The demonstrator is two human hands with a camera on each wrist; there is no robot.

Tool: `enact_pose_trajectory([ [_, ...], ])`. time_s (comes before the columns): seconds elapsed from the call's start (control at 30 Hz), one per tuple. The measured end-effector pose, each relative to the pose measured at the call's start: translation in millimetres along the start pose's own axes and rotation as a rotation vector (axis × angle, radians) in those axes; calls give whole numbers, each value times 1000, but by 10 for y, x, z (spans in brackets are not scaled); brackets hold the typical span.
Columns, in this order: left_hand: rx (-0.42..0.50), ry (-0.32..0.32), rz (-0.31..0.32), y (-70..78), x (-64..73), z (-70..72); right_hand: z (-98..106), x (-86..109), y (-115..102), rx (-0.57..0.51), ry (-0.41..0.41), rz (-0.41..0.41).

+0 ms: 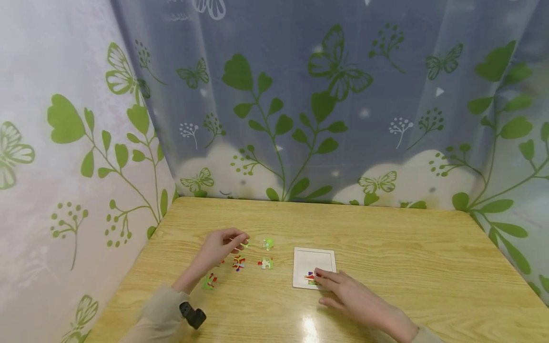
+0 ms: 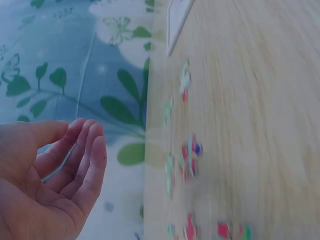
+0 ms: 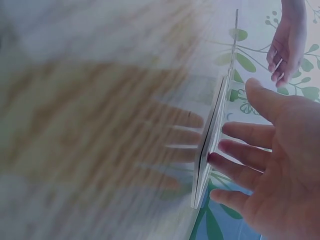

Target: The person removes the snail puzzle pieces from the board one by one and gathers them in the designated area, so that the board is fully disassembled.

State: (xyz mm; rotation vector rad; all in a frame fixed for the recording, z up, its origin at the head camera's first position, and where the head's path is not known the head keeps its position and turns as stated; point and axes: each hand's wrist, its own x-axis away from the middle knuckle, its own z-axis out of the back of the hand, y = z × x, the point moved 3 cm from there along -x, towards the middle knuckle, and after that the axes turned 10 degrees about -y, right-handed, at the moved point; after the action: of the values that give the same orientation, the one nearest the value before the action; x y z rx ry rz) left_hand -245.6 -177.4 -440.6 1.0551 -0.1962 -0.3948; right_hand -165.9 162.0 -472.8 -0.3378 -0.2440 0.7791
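My left hand [image 1: 219,247] is held above the loose jigsaw pieces, its fingers softly bent. In the left wrist view nothing shows between the thumb and fingers of that hand [image 2: 65,175]. Below and around it lie a red and blue piece [image 1: 238,263], a green and red piece [image 1: 209,281], a white and green piece [image 1: 267,263] and a bright green piece [image 1: 268,244]. My right hand [image 1: 353,295] reaches over the near right corner of a white square puzzle tray [image 1: 302,259], fingers extended. Its fingertips are right at colourful pieces [image 1: 310,278] in the tray's near part.
The wooden table [image 1: 407,257] carries the tray right of the loose pieces. A patterned curtain [image 1: 274,143] hangs along the table's back edge, with more of it at both sides. A black device [image 1: 193,315] is strapped on the left wrist.
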Motion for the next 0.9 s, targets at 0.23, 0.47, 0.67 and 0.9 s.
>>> enact_pose_trajectory([
  [0.23, 12, -94, -78, 167, -174, -234, 20, 3, -13, 44, 52, 25],
  [0.47, 35, -177, -114, 310, -309, -495, 48, 75, 47, 108, 84, 5],
  [0.67, 32, -248, -120, 359, -429, -785, 53, 136, 102, 106, 64, -15],
  [0.9, 34, -310, -71, 368, -511, -1094, 43, 170, 118, 106, 59, -17],
])
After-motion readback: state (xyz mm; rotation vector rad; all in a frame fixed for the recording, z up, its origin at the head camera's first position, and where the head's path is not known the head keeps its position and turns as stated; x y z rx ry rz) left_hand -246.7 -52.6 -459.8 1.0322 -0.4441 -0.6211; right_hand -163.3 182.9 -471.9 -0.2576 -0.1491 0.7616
